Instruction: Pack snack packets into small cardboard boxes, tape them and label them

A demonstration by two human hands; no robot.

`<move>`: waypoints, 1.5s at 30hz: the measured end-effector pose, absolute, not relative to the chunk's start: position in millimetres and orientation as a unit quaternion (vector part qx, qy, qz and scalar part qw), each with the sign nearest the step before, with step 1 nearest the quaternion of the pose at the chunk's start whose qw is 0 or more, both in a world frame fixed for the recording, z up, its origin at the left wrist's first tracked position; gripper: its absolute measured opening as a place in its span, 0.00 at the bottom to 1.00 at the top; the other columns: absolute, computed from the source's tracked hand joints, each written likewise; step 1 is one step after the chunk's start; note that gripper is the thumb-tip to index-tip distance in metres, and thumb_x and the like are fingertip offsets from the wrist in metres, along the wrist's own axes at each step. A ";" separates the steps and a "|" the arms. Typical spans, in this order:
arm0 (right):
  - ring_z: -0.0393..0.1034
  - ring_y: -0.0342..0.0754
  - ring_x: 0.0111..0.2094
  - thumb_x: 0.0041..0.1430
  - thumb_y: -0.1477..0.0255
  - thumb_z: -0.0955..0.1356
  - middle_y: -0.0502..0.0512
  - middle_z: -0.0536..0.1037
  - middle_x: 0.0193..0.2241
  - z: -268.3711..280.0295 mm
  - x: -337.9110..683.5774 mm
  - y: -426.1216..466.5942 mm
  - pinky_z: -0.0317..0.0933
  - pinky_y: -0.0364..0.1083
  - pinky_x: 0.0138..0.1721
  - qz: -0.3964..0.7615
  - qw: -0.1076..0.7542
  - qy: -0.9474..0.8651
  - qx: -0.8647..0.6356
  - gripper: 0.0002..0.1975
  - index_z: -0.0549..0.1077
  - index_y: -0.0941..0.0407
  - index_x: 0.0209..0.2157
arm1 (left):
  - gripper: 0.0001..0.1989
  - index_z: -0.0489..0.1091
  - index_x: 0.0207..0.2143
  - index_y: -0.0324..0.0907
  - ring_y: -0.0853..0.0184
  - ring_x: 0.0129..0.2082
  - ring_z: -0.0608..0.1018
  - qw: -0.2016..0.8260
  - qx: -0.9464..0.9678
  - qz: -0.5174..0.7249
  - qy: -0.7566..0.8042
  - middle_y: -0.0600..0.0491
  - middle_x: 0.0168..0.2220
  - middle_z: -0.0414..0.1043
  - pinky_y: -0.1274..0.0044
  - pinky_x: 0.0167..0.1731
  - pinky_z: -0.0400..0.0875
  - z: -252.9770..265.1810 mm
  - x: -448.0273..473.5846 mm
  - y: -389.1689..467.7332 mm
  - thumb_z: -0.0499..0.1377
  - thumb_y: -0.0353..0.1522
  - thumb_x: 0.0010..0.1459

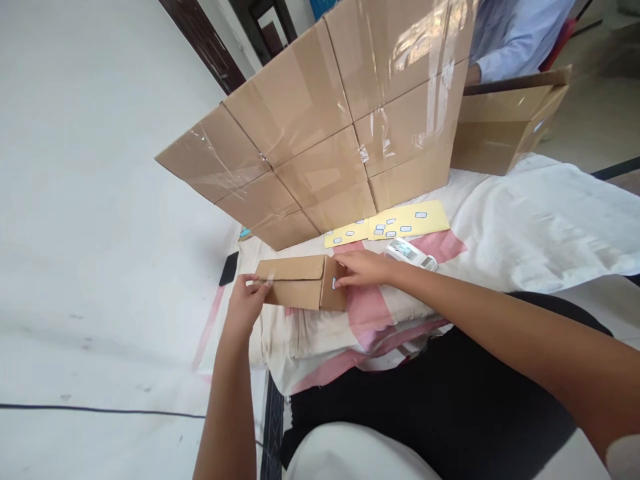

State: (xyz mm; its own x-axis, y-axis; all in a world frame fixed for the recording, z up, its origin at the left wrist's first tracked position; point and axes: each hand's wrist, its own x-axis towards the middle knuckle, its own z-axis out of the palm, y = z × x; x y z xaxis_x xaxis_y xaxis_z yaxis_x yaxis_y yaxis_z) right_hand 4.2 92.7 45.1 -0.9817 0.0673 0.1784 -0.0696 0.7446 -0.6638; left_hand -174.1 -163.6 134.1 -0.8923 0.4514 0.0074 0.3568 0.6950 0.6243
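A small cardboard box lies on the cloth-covered table, its top flaps folded over and a seam running along it. My left hand grips its left end, thumb and fingers near a strip of clear tape. At the other end, my right hand holds the side face, the fingers curled beside a small white label. Just beyond my right hand lies a white handheld device with a small screen. Yellow sheets bearing several small blue-edged labels rest behind the box.
A tall taped cardboard panel stands across the far side of the table. Behind it at right are an open carton and a person's light-blue sleeve. A black phone-like object lies at the table's left edge, by the white wall.
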 end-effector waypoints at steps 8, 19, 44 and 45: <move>0.73 0.56 0.44 0.61 0.52 0.70 0.60 0.79 0.45 49.6 6.2 88.4 0.56 0.46 0.35 0.346 0.110 -0.931 0.024 0.23 0.71 0.56 0.48 | 0.16 0.65 0.36 0.47 0.47 0.43 0.78 0.059 0.183 0.196 0.962 0.50 0.33 0.75 0.55 0.48 0.66 151.5 -172.2 -160.3 0.66 0.40 0.48; 0.74 0.59 0.45 0.55 0.50 0.74 0.60 0.79 0.46 45.5 6.0 82.8 0.57 0.46 0.34 0.374 0.087 -0.923 -0.031 0.26 0.70 0.55 0.45 | 0.39 0.56 0.63 0.50 0.48 0.65 0.65 0.098 0.119 0.350 0.924 0.39 0.67 0.55 0.52 0.58 0.67 109.2 -176.8 -169.7 0.62 0.54 0.54; 0.47 0.71 0.70 0.41 0.48 0.79 0.70 0.43 0.72 53.5 28.1 -0.8 0.57 0.70 0.61 0.368 0.218 -0.903 -0.042 0.68 0.39 0.49 0.73 | 0.45 0.50 0.64 0.61 0.54 0.62 0.68 0.213 0.107 0.648 0.724 0.50 0.67 0.57 0.65 0.46 0.77 82.4 -171.4 -174.9 0.68 0.38 0.47; 0.49 0.71 0.68 0.40 0.49 0.79 0.71 0.47 0.70 53.3 27.6 -1.5 0.60 0.70 0.59 0.368 0.221 -0.902 -0.042 0.66 0.42 0.49 0.72 | 0.45 0.50 0.64 0.60 0.54 0.62 0.68 0.209 0.104 0.655 0.719 0.50 0.67 0.57 0.66 0.46 0.76 81.7 -171.1 -173.8 0.68 0.37 0.47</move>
